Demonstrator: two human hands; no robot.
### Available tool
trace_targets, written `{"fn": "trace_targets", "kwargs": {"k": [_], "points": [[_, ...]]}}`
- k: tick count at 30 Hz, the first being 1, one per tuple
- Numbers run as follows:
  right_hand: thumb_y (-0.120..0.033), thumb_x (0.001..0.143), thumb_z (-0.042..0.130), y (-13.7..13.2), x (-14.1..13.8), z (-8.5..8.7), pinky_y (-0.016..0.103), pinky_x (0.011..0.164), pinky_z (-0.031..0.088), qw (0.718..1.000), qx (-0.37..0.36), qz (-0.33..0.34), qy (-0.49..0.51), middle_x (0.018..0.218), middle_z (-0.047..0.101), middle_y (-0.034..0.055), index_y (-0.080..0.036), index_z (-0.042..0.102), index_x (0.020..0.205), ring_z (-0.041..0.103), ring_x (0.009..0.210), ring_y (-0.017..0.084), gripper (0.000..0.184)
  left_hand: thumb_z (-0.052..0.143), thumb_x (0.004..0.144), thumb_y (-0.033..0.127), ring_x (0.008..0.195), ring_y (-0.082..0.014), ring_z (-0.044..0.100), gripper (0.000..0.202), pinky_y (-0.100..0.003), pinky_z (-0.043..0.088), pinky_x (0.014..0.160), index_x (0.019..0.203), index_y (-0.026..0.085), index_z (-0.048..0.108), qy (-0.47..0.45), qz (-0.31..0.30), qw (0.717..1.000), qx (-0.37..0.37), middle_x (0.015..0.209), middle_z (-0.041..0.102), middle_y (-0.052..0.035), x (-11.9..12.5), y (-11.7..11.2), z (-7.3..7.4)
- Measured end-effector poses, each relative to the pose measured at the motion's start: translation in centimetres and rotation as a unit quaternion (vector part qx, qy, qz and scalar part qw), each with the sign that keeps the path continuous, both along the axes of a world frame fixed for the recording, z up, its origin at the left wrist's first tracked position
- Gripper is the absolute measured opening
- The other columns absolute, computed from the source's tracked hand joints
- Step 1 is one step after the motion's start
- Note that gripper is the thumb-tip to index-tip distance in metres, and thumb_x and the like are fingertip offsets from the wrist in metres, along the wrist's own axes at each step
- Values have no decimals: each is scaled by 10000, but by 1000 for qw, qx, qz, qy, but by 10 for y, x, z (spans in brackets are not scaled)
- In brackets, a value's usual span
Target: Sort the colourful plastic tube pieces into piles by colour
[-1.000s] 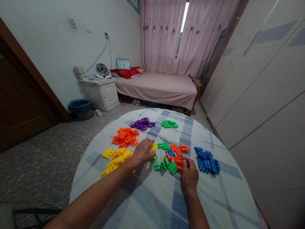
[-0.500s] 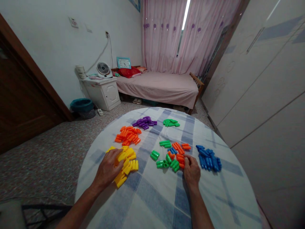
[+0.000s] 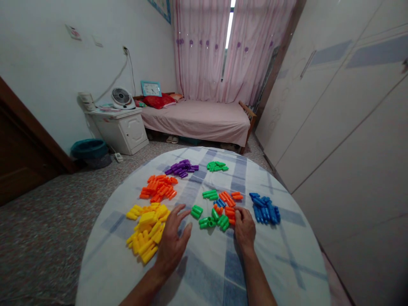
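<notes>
A round table [image 3: 204,272] with a blue-checked cloth carries small plastic pegs grouped by colour. My left hand [image 3: 174,240] lies open on the cloth, fingers stretched toward two green pegs [image 3: 196,211], just right of the yellow pile [image 3: 146,227]. My right hand [image 3: 244,227] rests at the near edge of a mixed cluster [image 3: 221,208] of green, red-orange and blue pegs; its fingers are curled, and what they hold is hidden. An orange pile [image 3: 158,188], a purple pile [image 3: 180,167], a far green pile [image 3: 216,166] and a blue pile [image 3: 264,208] lie around.
Beyond the table stand a bed [image 3: 197,121] with a pink cover, a white nightstand [image 3: 117,127] with a fan [image 3: 121,97], and a teal bin [image 3: 90,149] on the floor. White wardrobe doors [image 3: 344,110] run along the right. A dark wooden door [image 3: 19,157] is at left.
My left hand went from the mixed cluster over to the yellow pile, then came back right and now lies open near the green pegs. My right hand stayed put. The view shifted.
</notes>
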State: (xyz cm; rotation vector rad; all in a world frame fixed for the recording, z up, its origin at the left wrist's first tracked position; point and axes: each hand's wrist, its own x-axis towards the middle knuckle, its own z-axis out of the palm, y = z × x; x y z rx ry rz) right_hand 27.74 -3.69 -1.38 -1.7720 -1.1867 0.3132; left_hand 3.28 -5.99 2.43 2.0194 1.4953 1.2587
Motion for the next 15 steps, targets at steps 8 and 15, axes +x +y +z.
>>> {"fn": "trace_targets", "kwargs": {"k": [8, 15], "points": [[-401, 839, 378, 1, 2, -6, 313, 806, 425, 1000, 13, -6, 0, 959, 662, 50, -215, 663, 907, 596, 887, 204, 347, 361, 910, 368, 1333, -235, 380, 396, -468, 266, 1136, 1194, 161, 544, -134, 44, 985, -95, 1365, 472, -139, 73, 66, -40], [-390, 862, 375, 0, 2, -5, 329, 837, 424, 1000, 11, -1, 1, 969, 659, 57, -219, 655, 909, 590, 920, 218, 332, 340, 920, 414, 1266, -207, 465, 423, -421, 313, 1115, 1204, 163, 526, -211, -20, 968, -131, 1310, 537, -127, 82, 87, -39]]}}
